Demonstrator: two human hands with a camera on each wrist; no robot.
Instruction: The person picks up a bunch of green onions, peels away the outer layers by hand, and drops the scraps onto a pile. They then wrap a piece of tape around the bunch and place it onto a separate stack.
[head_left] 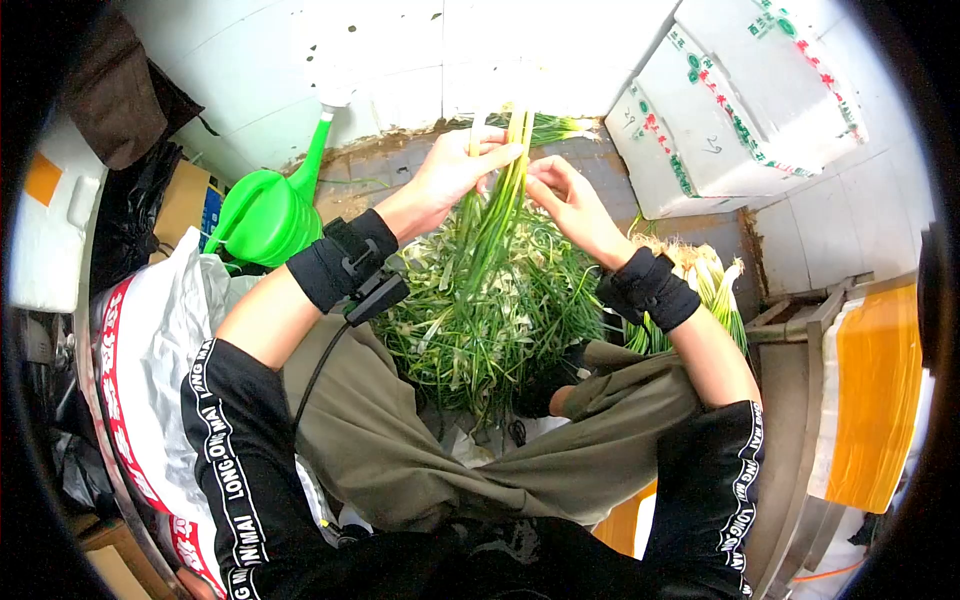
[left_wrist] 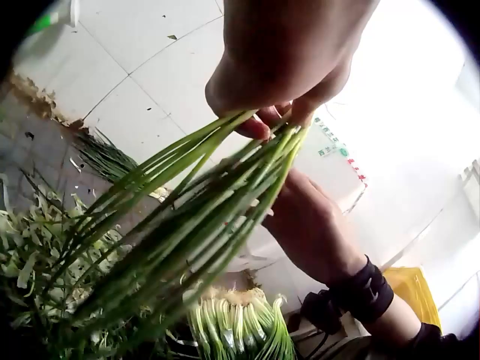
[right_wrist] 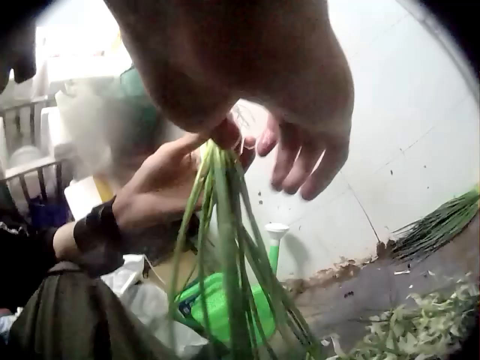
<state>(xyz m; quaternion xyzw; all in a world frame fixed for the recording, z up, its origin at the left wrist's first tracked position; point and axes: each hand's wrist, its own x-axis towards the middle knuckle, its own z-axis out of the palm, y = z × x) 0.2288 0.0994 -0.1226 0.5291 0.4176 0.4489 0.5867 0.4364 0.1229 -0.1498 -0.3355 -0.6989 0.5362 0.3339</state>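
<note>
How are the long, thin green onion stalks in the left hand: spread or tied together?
Spread: below the left hand, the stalks fan apart, and no tie is visible on them.

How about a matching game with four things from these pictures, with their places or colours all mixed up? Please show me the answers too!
Things:
1. Watering can
2. Stacked boxes
3. Bunch of stalks
4. Big leafy heap

Places and colours:
A. Held up by the left hand
B. Piled loosely on the floor
C. White, with red and green markings
D. Bright green all over its round body

Right pairs:
1 - D
2 - C
3 - A
4 - B
</note>
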